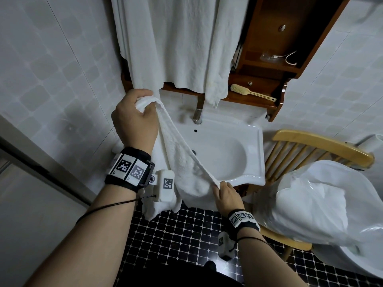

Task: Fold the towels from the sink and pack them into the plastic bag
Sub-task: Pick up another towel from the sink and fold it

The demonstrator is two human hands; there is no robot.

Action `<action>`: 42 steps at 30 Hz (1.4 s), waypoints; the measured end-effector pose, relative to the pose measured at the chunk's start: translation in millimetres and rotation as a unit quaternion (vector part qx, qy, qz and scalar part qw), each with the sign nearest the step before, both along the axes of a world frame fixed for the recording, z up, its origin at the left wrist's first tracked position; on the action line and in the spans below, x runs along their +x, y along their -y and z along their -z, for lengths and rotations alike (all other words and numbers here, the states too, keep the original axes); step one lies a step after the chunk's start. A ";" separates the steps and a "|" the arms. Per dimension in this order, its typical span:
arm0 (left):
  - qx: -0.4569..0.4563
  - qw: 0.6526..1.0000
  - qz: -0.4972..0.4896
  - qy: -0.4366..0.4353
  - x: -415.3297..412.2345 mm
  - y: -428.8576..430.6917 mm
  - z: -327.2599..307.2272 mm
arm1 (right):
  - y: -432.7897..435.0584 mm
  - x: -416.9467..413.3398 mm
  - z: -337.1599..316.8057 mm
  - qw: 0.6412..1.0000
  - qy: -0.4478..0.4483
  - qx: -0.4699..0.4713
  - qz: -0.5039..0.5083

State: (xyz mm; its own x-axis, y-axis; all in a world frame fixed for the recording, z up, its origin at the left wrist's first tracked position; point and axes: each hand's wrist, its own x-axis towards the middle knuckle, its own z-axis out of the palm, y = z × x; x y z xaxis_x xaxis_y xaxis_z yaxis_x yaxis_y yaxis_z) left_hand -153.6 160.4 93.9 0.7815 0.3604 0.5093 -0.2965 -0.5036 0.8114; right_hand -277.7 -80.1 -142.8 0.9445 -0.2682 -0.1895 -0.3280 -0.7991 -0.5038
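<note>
Both hands held a white towel [182,162] stretched above the white sink [232,150]: left hand [134,117] fingers bunched around one end, right hand [227,195] fingers pinching the other. The plastic bag [323,201] sat on a wooden chair [306,146] over black-tiled floor [176,235].

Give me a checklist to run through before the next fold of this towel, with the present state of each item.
1. Left hand grips one towel corner: ok.
2. Right hand pinches the other end: ok.
3. Top edge stretched between the hands: ok.
4. Hanging part clear of the floor: cannot tell.
5. Sink basin holds more towels: none visible, partly hidden.
6. Plastic bag on the chair open for packing: cannot tell.
</note>
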 end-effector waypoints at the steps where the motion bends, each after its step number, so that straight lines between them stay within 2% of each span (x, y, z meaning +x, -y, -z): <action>1: 0.002 1.000 0.000 -0.001 0.6 -0.4 0.5 | 1.4 -1.0 -3.7 1.000 0.010 -0.019 0.009; 5: 0.007 1.000 0.002 -0.014 2.1 -2.7 4.5 | 6.6 2.7 -18.1 0.997 -0.008 -0.068 0.044; 10: 0.016 0.999 0.022 -0.034 1.7 1.0 10.6 | 8.9 17.8 -17.1 0.999 -0.033 -0.018 -0.017; 13: 0.020 0.998 0.036 -0.044 1.9 2.6 12.3 | 9.5 24.6 -11.3 0.999 -0.009 0.022 -0.039; 17: 0.015 0.998 0.039 -0.056 3.8 1.8 13.2 | 9.6 25.6 -6.8 0.996 0.043 0.083 0.017; 21: 0.016 0.997 0.036 -0.062 6.0 1.3 13.3 | 7.6 28.7 -11.0 0.991 0.081 0.108 -0.020; 27: 0.014 0.998 0.031 -0.056 7.8 0.2 10.8 | 10.2 31.0 -7.8 0.995 0.031 0.078 -0.058; 32: 0.017 0.998 0.024 -0.058 8.9 -3.6 10.7 | 11.8 25.1 -12.0 0.998 -0.008 0.068 -0.008; 38: 0.015 0.997 0.017 -0.069 8.5 -6.4 10.8 | 10.8 13.3 -11.3 0.993 0.045 0.105 0.010; 42: 0.008 0.997 0.008 -0.072 7.4 -8.5 12.1 | 17.1 10.2 -15.3 0.996 0.046 0.076 -0.016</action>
State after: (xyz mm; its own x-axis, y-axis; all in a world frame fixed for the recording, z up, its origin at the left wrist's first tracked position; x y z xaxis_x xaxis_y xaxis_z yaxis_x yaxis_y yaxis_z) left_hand -146.2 168.9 81.8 0.8525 0.3401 0.3971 -0.1862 -0.5121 0.8385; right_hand -267.5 -97.2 -127.5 0.9675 -0.2122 -0.1373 -0.2498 -0.7209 -0.6465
